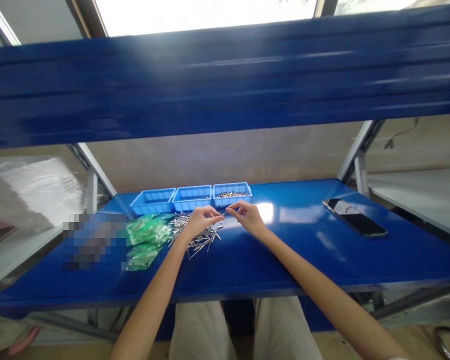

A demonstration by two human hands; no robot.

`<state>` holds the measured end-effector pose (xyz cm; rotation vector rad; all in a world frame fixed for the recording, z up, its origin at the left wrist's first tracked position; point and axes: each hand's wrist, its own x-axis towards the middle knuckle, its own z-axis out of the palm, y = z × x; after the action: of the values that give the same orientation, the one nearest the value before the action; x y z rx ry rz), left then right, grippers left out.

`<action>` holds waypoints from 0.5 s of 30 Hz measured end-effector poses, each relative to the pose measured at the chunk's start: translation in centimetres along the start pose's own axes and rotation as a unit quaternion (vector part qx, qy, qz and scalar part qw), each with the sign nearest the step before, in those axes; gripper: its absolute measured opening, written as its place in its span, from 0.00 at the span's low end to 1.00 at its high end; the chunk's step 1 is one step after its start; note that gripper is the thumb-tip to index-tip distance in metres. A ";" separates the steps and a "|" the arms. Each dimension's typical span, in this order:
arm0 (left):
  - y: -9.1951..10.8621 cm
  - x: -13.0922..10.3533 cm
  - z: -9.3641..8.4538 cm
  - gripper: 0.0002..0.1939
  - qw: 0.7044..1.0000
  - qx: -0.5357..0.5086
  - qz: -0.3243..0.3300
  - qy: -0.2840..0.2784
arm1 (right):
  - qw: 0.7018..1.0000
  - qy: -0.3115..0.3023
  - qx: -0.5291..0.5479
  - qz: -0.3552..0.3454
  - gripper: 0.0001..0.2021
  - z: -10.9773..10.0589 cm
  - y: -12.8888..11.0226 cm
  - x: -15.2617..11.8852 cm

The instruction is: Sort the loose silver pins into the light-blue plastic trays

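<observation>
My left hand [201, 220] hovers over the right part of a loose pile of thin silver metal pins [200, 245], which look like blind rivets. Its thumb and forefinger are pinched together. Just to the right, my right hand [248, 218] also pinches, its fingertips almost meeting those of the left. Whatever is between the fingertips is too small to make out. Behind the hands stands a blue bin [232, 204] holding several similar pins, some brownish. Clear plastic bags with green contents [148, 232] lie left of the pile.
Left of the pin-filled bin are a middle blue bin [192, 205] and a left blue bin [152, 208]. A phone [354, 217] lies on the blue table [277, 280] at right. A blue shelf beam [225, 85] crosses above. A blurred-out patch covers something at left.
</observation>
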<state>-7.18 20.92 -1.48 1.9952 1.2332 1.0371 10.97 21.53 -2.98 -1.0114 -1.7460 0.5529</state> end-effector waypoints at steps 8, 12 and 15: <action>0.5 -0.2 -0.1 0.12 0.999 0.005 0.016 -0.034 | 1.000 -0.028 0.013 0.002 0.13 0.3 -0.3 -0.3; 0.5 -0.1 -0.5 0.12 1.000 -0.021 0.006 0.016 | 1.000 -0.009 -0.016 0.007 0.14 0.2 -0.2 -0.2; 0.4 0.0 -0.6 0.12 0.999 -0.027 0.004 0.033 | 1.000 -0.013 -0.026 0.002 0.14 0.1 -0.3 -0.2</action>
<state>-7.52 20.79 -0.88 1.9404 1.2180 1.1363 10.80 21.19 -2.96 -1.0491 -1.7897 0.5276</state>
